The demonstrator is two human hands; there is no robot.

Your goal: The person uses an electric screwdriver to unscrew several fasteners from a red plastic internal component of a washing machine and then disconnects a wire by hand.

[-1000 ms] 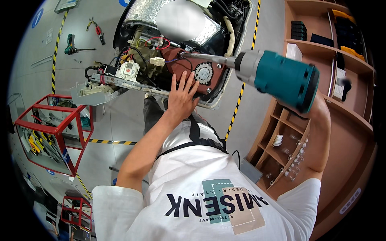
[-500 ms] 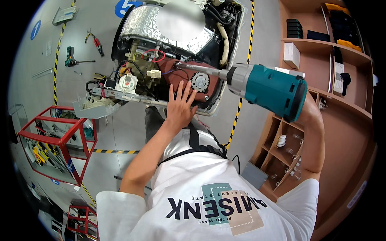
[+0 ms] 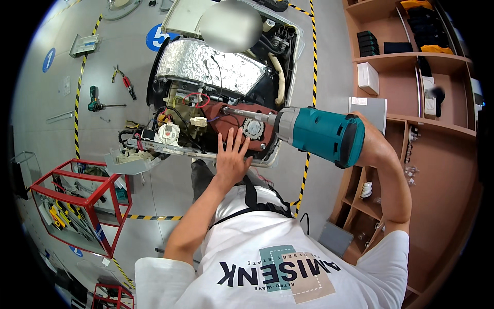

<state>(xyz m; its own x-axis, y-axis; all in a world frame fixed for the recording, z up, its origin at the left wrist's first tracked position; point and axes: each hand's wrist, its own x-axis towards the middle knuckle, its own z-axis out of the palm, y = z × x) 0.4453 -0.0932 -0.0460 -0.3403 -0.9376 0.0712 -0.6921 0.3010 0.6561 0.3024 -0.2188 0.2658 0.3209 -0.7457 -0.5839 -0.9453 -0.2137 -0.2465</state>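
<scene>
My right hand, mostly hidden behind the tool, grips a teal and grey power driver. Its long socket bit reaches left, the tip meeting the upper left part of a reddish-brown cover. The cover sits in an opened-up appliance. Fingers apart, my left hand rests on the lower edge of that cover, fingertips close to a grey toothed wheel. Left of the cover are a white connector and loose wires. Silver foil wraps a curved part behind.
On the floor at left lie red-handled pliers, a green screwdriver-like power tool and a small tray. A red-framed tool rack stands nearer. Wooden shelving lines the right. A blurred round patch covers part of the appliance's far side.
The whole view has shifted a little. The driver's body has swung slightly nearer and left, its tip still on the same spot. My left hand stays on the cover.
</scene>
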